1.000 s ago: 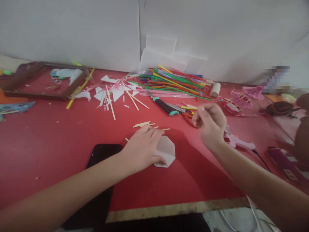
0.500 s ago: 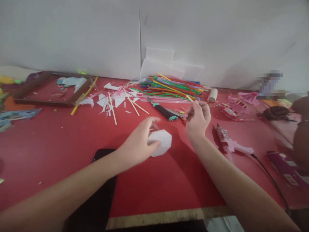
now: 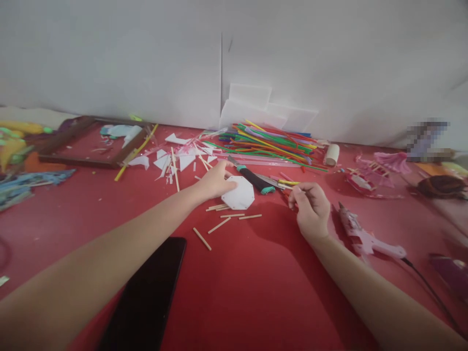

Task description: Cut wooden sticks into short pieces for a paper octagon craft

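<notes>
My left hand [image 3: 214, 182] reaches far forward and grips the edge of a white octagonal foam piece [image 3: 239, 193] lying on the red table [image 3: 256, 273]. Several short wooden sticks [image 3: 226, 214] lie just in front of that piece. My right hand [image 3: 310, 207] rests on the table to the right, fingers curled shut; what they hold, if anything, is hidden. A black craft knife with teal ends [image 3: 252, 178] and a pair of scissors [image 3: 281, 183] lie between the two hands.
A pile of coloured pipe cleaners [image 3: 266, 136] and white foam offcuts [image 3: 183, 156] lie at the back by the wall. A pink glue gun [image 3: 365, 239] with its cord lies right of my right hand. A black phone [image 3: 149, 297] lies near me. A wooden frame [image 3: 84, 141] sits far left.
My left hand carried the white octagon away from me, lifting it and setting it down farther back beside the knife. My right hand dropped to the table. The short sticks now lie uncovered.
</notes>
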Demonstrator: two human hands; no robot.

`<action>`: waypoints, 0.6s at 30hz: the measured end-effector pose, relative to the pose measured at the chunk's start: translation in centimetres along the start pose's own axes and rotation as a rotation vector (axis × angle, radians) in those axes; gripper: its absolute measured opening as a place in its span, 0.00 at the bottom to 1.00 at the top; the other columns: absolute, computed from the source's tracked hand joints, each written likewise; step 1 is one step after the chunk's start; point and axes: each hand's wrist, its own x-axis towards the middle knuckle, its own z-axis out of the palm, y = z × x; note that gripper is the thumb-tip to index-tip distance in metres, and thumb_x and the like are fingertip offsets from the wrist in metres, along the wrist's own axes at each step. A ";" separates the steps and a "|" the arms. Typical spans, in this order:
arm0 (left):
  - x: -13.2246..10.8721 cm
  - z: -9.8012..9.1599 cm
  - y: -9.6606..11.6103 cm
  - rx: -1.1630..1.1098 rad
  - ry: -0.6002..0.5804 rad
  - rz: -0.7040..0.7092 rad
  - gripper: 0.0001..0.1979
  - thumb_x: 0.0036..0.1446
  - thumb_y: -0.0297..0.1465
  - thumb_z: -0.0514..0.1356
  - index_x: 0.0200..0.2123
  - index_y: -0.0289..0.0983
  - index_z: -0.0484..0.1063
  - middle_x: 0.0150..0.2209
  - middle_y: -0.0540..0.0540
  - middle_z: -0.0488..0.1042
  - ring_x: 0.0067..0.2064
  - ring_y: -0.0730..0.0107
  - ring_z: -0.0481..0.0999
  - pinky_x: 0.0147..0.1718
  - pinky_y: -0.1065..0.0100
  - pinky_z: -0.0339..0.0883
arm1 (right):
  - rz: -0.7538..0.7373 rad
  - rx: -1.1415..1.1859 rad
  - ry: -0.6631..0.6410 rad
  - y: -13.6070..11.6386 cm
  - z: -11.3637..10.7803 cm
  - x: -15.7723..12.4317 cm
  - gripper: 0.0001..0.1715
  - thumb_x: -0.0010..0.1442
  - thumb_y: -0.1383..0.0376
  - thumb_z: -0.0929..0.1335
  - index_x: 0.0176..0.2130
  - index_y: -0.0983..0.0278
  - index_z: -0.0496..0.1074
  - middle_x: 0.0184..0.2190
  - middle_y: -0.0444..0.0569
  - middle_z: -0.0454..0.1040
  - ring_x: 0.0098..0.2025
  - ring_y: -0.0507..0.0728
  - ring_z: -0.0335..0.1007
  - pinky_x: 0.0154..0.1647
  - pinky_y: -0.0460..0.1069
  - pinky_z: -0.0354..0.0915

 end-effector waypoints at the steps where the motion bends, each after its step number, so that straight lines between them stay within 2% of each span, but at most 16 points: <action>1: 0.2 -0.1 0.0 0.024 0.003 0.022 0.33 0.47 0.27 0.63 0.57 0.33 0.59 0.42 0.40 0.78 0.40 0.59 0.79 0.35 0.65 0.70 | 0.004 -0.007 -0.008 0.1 0.0 0.0 0.09 0.62 0.60 0.67 0.33 0.63 0.68 0.21 0.39 0.68 0.20 0.47 0.63 0.21 0.44 0.61; 8: 2.1 -1.3 -1.1 0.226 0.124 0.127 0.27 0.53 0.30 0.60 0.57 0.35 0.60 0.43 0.40 0.78 0.45 0.56 0.77 0.43 0.60 0.68 | 0.027 -0.097 -0.094 0.9 0.3 0.0 0.08 0.62 0.59 0.66 0.35 0.62 0.68 0.22 0.39 0.67 0.21 0.48 0.64 0.22 0.45 0.62; 11: 2.1 -1.6 -1.2 0.326 0.241 0.174 0.26 0.53 0.29 0.60 0.56 0.33 0.61 0.51 0.35 0.73 0.55 0.50 0.70 0.55 0.52 0.61 | -0.019 -0.172 -0.132 0.7 0.5 -0.2 0.05 0.60 0.62 0.68 0.37 0.62 0.70 0.26 0.42 0.71 0.25 0.50 0.67 0.26 0.46 0.65; 13: 1.2 -1.6 -0.9 0.382 0.312 0.228 0.23 0.55 0.28 0.59 0.55 0.31 0.62 0.56 0.33 0.68 0.61 0.47 0.62 0.61 0.47 0.50 | -0.063 -0.211 -0.157 0.3 0.6 -0.5 0.05 0.59 0.64 0.69 0.38 0.61 0.71 0.30 0.45 0.74 0.29 0.51 0.70 0.32 0.48 0.68; 14: 0.4 -1.5 -0.6 0.401 0.324 0.255 0.20 0.57 0.29 0.57 0.53 0.31 0.64 0.56 0.33 0.67 0.62 0.47 0.60 0.62 0.47 0.48 | -0.082 -0.223 -0.174 0.1 0.7 -0.7 0.04 0.58 0.65 0.69 0.37 0.61 0.72 0.32 0.46 0.75 0.32 0.52 0.72 0.35 0.49 0.69; 16: -1.7 -1.0 0.1 0.426 0.301 0.300 0.14 0.59 0.31 0.57 0.47 0.32 0.69 0.51 0.35 0.72 0.57 0.48 0.66 0.58 0.49 0.55 | -0.107 -0.233 -0.216 -0.3 0.9 -1.1 0.03 0.58 0.67 0.68 0.36 0.61 0.72 0.34 0.47 0.76 0.36 0.54 0.74 0.39 0.50 0.70; 18: -4.2 0.0 0.8 0.449 0.181 0.359 0.09 0.60 0.33 0.56 0.41 0.35 0.71 0.44 0.39 0.75 0.49 0.51 0.72 0.51 0.52 0.63 | -0.117 -0.236 -0.257 -0.7 1.1 -1.4 0.02 0.58 0.68 0.68 0.35 0.61 0.72 0.35 0.48 0.77 0.38 0.54 0.75 0.40 0.50 0.71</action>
